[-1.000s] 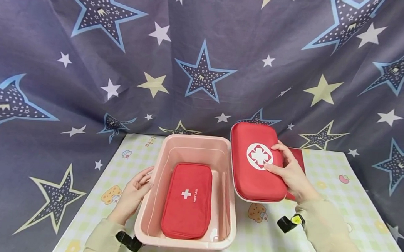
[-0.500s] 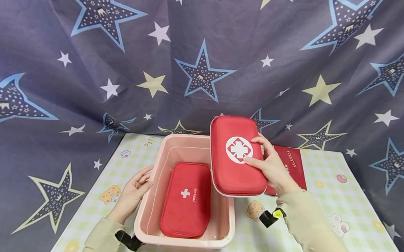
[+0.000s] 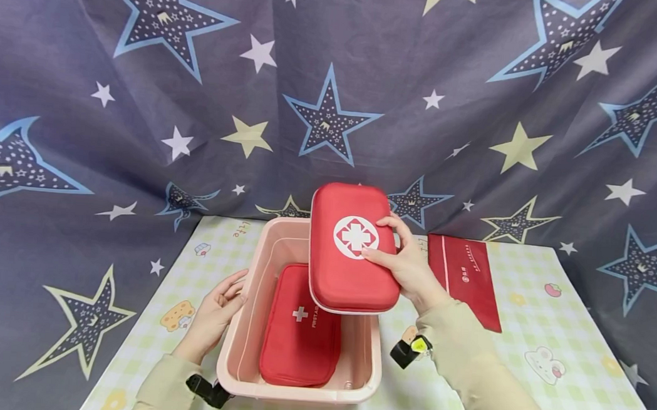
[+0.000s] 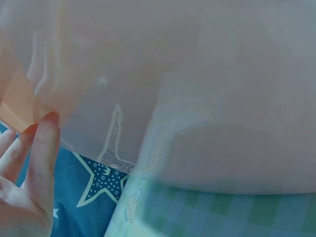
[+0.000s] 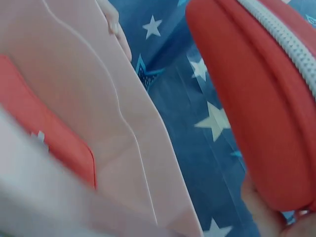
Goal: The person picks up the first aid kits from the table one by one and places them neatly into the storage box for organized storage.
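Red case (image 3: 341,278) shifts left, now above pink bin (image 3: 294,392), partly hiding red pouch (image 3: 299,349); right hand (image 3: 410,268) grips case, left hand (image 3: 215,316) touches bin wall, fingers relaxed.

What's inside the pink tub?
A red pouch with a white cross lies in the tub. In the head view, the case in the right hand covers the pouch's far right corner and the tub's, so I can't see what's there.

The head view looks forward and down on the bench (image 3: 588,396); both wrist views, much closer, share the pink tub (image 3: 294,393): upper frame in the left wrist's, left side in the right's.
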Available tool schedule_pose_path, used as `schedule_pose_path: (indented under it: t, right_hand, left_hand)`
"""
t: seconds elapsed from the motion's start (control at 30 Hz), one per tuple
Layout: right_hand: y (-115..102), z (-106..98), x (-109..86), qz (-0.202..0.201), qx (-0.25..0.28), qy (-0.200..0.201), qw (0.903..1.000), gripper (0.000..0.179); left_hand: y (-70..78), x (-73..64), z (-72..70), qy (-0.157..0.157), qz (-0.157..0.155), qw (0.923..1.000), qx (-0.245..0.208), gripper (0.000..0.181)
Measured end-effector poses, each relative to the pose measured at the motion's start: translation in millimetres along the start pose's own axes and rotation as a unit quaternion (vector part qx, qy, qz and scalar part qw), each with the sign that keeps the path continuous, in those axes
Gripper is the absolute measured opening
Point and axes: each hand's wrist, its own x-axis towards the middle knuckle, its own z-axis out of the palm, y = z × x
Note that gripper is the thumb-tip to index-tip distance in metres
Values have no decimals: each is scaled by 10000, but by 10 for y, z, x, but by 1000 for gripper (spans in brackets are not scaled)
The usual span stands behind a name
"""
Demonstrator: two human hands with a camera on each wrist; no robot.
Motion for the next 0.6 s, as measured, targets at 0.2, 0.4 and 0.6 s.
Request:
schedule_pose_path:
  t: [0.2, 0.4, 0.6]
  right_hand:
    - [24, 222, 24, 142, 130, 223, 9996, 42]
    - [69, 400, 58, 278, 118, 367, 9989, 44]
    - [160, 582, 85, 140, -228, 481, 9985, 45]
  left_hand:
    - [-3, -7, -4, 4, -15, 10000, 5, 55]
    - [-15, -2, -14, -16, 5, 10000, -20, 54]
    - [-16, -5, -10, -10, 20, 10000, -50, 54]
